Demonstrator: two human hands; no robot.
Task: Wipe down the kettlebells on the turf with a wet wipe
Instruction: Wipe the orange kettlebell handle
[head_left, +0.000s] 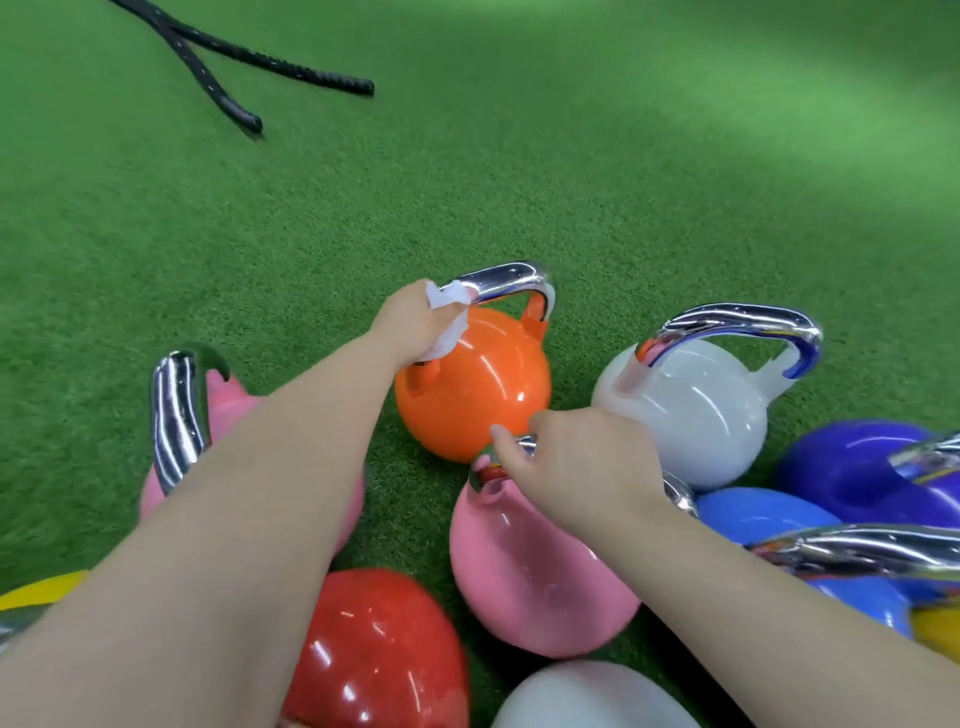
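An orange kettlebell (483, 384) with a chrome handle stands on the green turf (571, 182). My left hand (415, 325) grips a crumpled white wet wipe (448, 312) around the left end of that handle. My right hand (582, 462) holds the chrome handle of a pink kettlebell (524, 566) just in front of the orange one. A white kettlebell (696, 410) stands upright to the right.
Several more kettlebells crowd the near ground: pink (228, 415) at left, red (379, 654), blue (769, 519), purple (857, 462), yellow (36, 592) and another white one (587, 696). A black battle rope (228, 57) lies at the far left.
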